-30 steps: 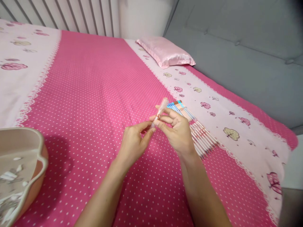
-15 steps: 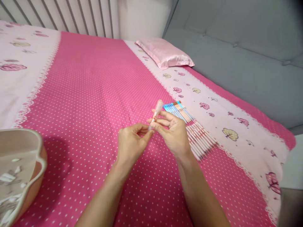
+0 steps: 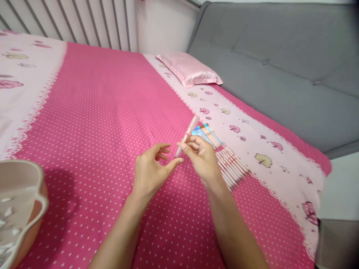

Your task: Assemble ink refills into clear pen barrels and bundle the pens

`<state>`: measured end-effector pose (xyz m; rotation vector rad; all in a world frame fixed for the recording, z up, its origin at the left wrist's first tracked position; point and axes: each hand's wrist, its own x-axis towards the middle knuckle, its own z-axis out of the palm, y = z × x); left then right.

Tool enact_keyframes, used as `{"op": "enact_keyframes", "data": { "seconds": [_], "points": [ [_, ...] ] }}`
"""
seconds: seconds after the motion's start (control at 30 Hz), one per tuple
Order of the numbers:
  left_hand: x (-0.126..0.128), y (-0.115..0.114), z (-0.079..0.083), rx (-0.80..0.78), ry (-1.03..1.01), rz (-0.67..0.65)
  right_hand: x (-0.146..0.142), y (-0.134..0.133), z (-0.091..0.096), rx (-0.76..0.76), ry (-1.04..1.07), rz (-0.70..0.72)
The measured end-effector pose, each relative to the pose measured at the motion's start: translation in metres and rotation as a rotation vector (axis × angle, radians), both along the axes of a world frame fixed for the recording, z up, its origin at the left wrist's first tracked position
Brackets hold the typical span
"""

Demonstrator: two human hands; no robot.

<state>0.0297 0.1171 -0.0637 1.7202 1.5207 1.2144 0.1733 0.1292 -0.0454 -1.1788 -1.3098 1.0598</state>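
Observation:
My right hand (image 3: 204, 160) pinches a slim pale pink pen (image 3: 192, 125) between thumb and fingers, above the bed. The pen is tilted, its thicker end pointing up and away and its thin end down toward my left hand. My left hand (image 3: 150, 172) is open, fingers apart from the thumb, and its thumb tip is close to the pen's lower end; whether they touch I cannot tell. Just right of my right hand lie a row of blue and peach pens (image 3: 209, 135) and, nearer me, a row of pink-and-white pens (image 3: 232, 168), partly hidden by the hand.
At the left edge stands a beige basin (image 3: 42, 186) with small white pieces (image 3: 8, 212) in it. A pink satin pillow (image 3: 187, 69) rests at the far side of the dotted pink bedspread (image 3: 112, 108). The grey padded headboard (image 3: 266, 41) rises on the right.
My left fingers have come off the pen and spread apart. More of the pen shows, still in my right hand. The view has shifted slightly to the right.

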Motion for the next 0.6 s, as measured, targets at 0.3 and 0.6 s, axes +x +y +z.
{"op": "enact_keyframes", "data": {
  "seconds": [0.3, 0.6],
  "points": [
    [-0.003, 0.012, -0.020, -0.135, 0.400, 0.004, 0.138, 0.023, -0.020, -0.173, -0.944, -0.539],
    [0.000, 0.021, -0.046, -0.136, 0.650, -0.062, 0.225, 0.028, -0.063, -0.407, -1.095, -0.634]
  ]
}}
